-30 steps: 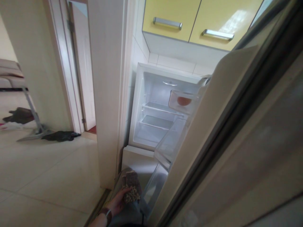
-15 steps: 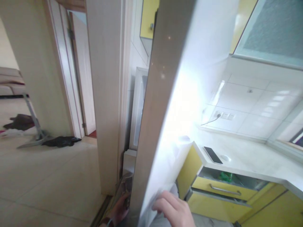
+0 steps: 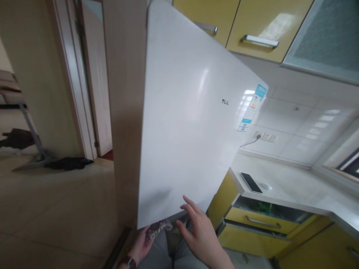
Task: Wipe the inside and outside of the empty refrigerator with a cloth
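Note:
A white refrigerator door (image 3: 185, 123) with a TCL mark fills the middle of the head view, its front face turned towards me. A blue and white label (image 3: 249, 112) is stuck along its right edge. My right hand (image 3: 196, 231) is in front of the door's lower edge, fingers apart, holding nothing. Whether its fingertips touch the door I cannot tell. Below the door's lower left corner, my left hand (image 3: 141, 243) grips a crinkled dark packet (image 3: 158, 228) with pale printing. A watch is on the left wrist. Part of the packet is hidden by the door.
On the right, a white counter (image 3: 291, 175) carries a dark phone-like slab (image 3: 251, 182). Beneath it is a yellow drawer (image 3: 260, 219) with green stuff above it. Yellow wall cupboards (image 3: 258, 26) hang overhead. A dustpan (image 3: 36, 160) and a black bag (image 3: 68, 163) lie left.
The refrigerator door has swung from nearly edge-on to showing its broad front face. My right hand has come off its edge and spread its fingers. My left hand's packet shows more clearly.

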The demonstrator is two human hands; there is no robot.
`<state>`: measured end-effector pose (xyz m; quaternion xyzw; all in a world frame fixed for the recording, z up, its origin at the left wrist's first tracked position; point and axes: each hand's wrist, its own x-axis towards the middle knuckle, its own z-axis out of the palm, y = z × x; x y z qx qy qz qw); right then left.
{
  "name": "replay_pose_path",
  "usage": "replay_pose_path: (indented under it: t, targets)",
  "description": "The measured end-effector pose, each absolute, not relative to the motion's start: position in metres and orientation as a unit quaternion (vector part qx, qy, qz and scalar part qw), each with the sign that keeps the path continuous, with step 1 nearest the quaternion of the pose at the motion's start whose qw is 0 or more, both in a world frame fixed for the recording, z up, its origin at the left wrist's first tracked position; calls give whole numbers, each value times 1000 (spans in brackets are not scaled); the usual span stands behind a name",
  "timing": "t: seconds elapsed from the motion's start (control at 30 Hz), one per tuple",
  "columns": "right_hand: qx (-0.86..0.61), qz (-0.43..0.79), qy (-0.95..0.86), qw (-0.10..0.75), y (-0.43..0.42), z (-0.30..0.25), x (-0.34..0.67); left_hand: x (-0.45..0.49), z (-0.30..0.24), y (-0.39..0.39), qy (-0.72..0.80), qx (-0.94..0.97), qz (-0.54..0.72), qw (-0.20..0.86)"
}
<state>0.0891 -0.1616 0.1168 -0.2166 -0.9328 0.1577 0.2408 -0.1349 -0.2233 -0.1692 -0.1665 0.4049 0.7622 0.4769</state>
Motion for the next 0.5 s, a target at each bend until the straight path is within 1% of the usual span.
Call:
replay_pose_path:
  t: [0.13,0.23,0.37,0.5]
  targets:
    - [-248,174,-936,178,-134,98,62,-136,-178,-213,395,-192,760,480]
    - [-262,186,-934,154,-108,88,37,-136,-182,-213,394,-190,763,476]
    - [-269,232,-919,170,-78,67,15,-136,-186,-216,403,-188,756,481]
    - [-253,344,-880,207,-65,17,27,-136,-187,-217,409,-182,751,486]
